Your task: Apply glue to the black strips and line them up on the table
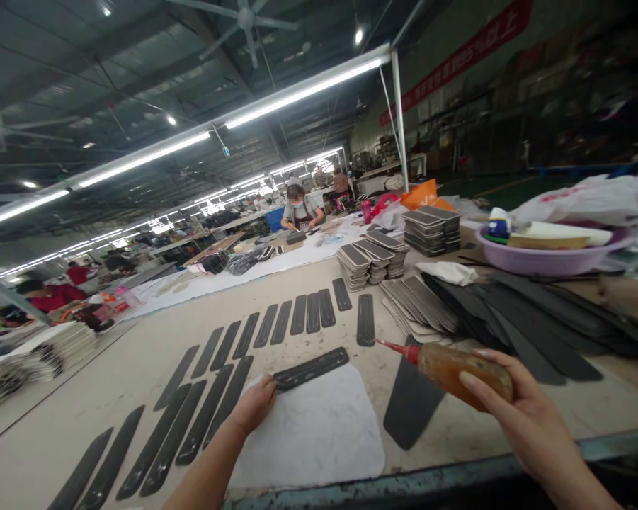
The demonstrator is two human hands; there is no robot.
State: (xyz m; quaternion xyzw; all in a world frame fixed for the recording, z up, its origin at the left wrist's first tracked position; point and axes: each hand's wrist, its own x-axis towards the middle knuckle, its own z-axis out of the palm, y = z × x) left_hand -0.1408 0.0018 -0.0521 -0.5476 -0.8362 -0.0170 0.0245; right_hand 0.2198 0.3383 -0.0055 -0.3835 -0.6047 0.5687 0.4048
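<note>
My left hand (255, 405) is closed on the near end of a black strip (313, 368) with glossy wet-looking streaks, held over a white sheet (319, 432). In my right hand (515, 411) lies a glue bottle (457, 372) with amber contents, its red nozzle (398, 348) pointing left. Close beyond the nozzle tip is another glossy black strip (366, 319). Several similar strips (170, 432) lie in two rows to the left. A wider black piece (411, 404) rests on the table below the bottle.
Stacks of grey-faced pieces (372, 255) and fanned grey pieces (419, 304) stand on the right, beside long black pieces (531, 319). A purple basin (552, 258) holds several items. The table's front edge (457, 473) runs close below my hands. A co-worker (300, 209) works further back.
</note>
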